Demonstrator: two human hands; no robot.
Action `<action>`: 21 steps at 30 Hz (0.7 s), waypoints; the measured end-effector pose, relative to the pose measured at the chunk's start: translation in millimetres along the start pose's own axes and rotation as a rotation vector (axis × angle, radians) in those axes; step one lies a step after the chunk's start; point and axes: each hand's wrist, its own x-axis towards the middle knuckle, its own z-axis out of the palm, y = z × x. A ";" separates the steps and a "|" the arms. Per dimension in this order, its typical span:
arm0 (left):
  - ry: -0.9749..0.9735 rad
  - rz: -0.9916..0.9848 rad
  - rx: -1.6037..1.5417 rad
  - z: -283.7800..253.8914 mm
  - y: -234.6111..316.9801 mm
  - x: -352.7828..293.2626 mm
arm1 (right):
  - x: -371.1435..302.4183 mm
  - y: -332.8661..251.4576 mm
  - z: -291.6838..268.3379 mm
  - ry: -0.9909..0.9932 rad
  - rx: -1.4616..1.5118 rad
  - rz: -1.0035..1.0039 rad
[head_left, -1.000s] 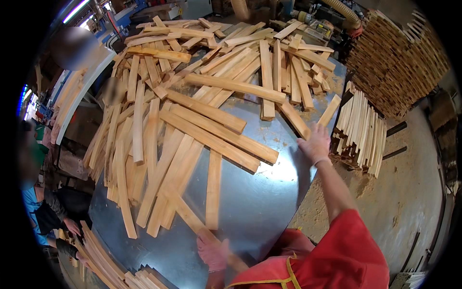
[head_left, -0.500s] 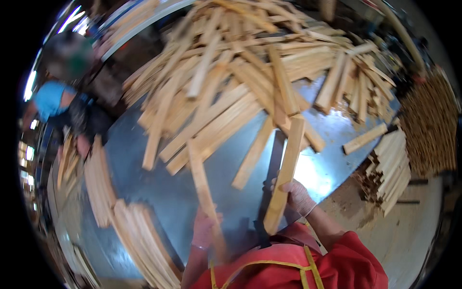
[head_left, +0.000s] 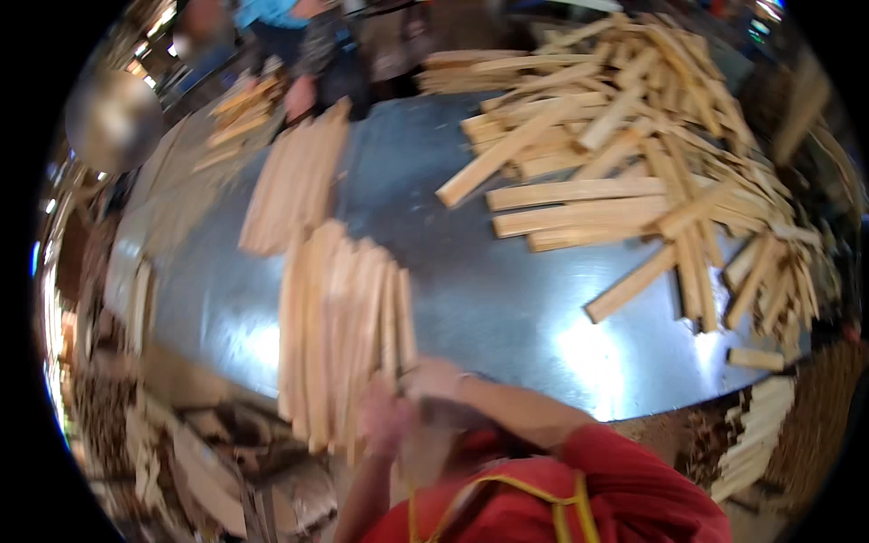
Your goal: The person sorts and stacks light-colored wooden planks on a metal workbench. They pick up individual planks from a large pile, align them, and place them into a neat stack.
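Steel table, two neat slat rows, both hands at nearer row, grip unclear

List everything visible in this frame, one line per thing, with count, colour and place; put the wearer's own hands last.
metal table: one, shiny grey, centre of the view.
aligned row of wooden slats: one row, too blurred to count, pale wood, near edge of the table by the hands.
second slat row: one, pale wood, farther back on the left.
loose slat pile: many, pale wood, criss-crossed on the right and far side.
slat stack beside the table: one, pale, lower right.
co-worker: one, blue top, far side, hand near slats.
left hand: one, blurred, at the row's near end.
right hand: one, on the row's near end; red sleeve.
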 end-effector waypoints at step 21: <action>-0.210 0.684 0.260 76.7 171.8 26.2 | -611.4 116.9 -279.2 1.201 -0.430 1.746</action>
